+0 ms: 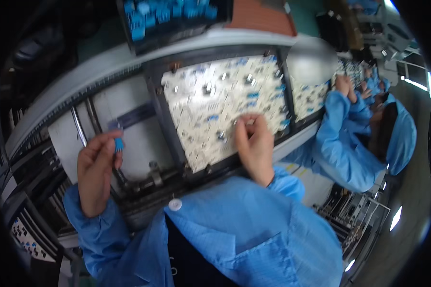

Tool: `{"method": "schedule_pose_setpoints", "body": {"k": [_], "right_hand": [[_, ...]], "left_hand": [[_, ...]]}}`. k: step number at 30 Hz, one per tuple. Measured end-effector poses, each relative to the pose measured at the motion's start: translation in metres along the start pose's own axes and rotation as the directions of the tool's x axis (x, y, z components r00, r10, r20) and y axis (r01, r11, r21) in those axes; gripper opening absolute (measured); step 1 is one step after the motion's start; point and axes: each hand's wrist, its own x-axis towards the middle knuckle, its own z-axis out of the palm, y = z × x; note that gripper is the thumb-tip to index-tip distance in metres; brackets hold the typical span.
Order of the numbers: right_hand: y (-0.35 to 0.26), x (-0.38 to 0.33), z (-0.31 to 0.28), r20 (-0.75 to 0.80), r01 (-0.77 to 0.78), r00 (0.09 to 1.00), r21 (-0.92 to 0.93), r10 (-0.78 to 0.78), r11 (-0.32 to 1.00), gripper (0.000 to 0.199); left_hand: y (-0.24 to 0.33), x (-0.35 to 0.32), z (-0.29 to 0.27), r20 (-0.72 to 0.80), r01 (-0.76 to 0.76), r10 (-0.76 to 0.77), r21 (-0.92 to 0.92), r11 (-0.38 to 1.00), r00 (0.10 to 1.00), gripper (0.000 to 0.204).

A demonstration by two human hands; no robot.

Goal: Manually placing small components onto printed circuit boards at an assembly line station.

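The person's left hand point(93, 170) is in the left part of the frame, raised over the line. Its thumb and fingers are closed on a small blue part point(119, 145), which shows at the fingertips. This part is well apart from the pale board point(189, 103) in the middle of the frame. Behind the left hand one sees a metal rod point(79, 126) and a dark bar point(136, 116).

The right hand point(256, 148) is over the lower right part of the board. Its thumb and forefinger are bent toward each other, close to the surface; whether they grip something, or touch the board, one cannot tell. The board carries many small components, some of them blue and some metallic, and it sits in a dark frame point(171, 134), which stands tilted in the picture.

At the top of the frame, left of the middle, a black bin point(177, 37) contains many blue parts point(160, 13) in a loose heap. To the right of it is a reddish-brown surface point(261, 16). A pale round shape point(312, 61), blurred, is at the upper right of the board. Farther to the right, a co-worker in blue coat and cap point(401, 136) has the hands point(344, 86) near another board point(307, 98) on the same line.
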Motion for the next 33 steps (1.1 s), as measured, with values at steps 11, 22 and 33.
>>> {"method": "schedule_pose_setpoints", "body": {"k": [11,22,33], "right_hand": [[-0.004,0.002,-0.002,-0.082,0.145,0.984,-0.136,-0.157,0.98,0.016],[0.008,0.004,0.001,-0.117,0.23,0.964,-0.091,-0.24,0.969,0.017],[0.016,0.01,0.007,-0.09,0.249,0.961,-0.118,-0.26,0.961,0.02]], "left_hand": [[0.013,-0.007,0.009,0.012,-0.054,0.054,-0.067,0.996,0.998,0.021],[0.001,0.005,-0.004,-0.02,-0.155,0.155,0.009,0.988,0.988,0.019],[-0.008,0.016,-0.017,-0.014,-0.205,0.206,0.058,0.977,0.978,0.022]]}}
